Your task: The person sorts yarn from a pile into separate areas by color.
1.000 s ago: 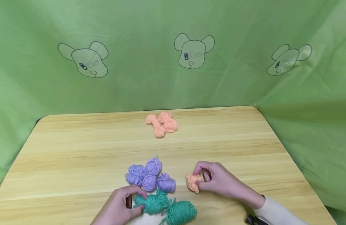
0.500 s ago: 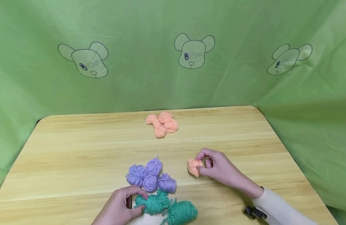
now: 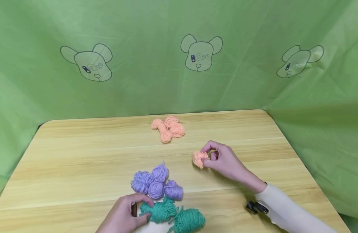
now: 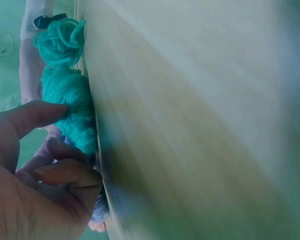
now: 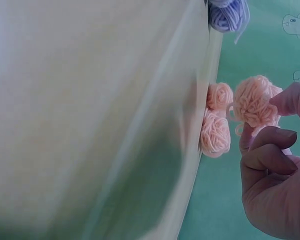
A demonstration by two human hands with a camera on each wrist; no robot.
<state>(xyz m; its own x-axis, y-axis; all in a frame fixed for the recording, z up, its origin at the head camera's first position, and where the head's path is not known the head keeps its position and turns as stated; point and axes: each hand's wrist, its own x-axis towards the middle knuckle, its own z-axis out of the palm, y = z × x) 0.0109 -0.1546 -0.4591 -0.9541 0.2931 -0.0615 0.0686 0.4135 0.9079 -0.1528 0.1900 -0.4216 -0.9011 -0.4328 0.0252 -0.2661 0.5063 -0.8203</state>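
My right hand (image 3: 225,160) pinches a small peach yarn ball (image 3: 200,159) between thumb and fingertips, held up over the table right of centre. In the right wrist view that peach yarn ball (image 5: 257,102) shows raised off the wooden surface. My left hand (image 3: 125,212) grips the left end of a green yarn skein (image 3: 160,211) lying at the table's front. In the left wrist view thumb and a finger lie against the green skein (image 4: 72,112). A second green skein (image 3: 188,220) lies just right of it.
Several purple yarn balls (image 3: 156,189) sit in a cluster right behind the green skeins. Farther back, near the table's far edge, lies a group of peach yarn pieces (image 3: 177,130). A green curtain (image 3: 155,90) with printed bear heads surrounds the table (image 3: 80,155).
My right hand has moved away from me, toward the far side of the table, carrying the peach yarn ball. My left hand stays on the green skein.
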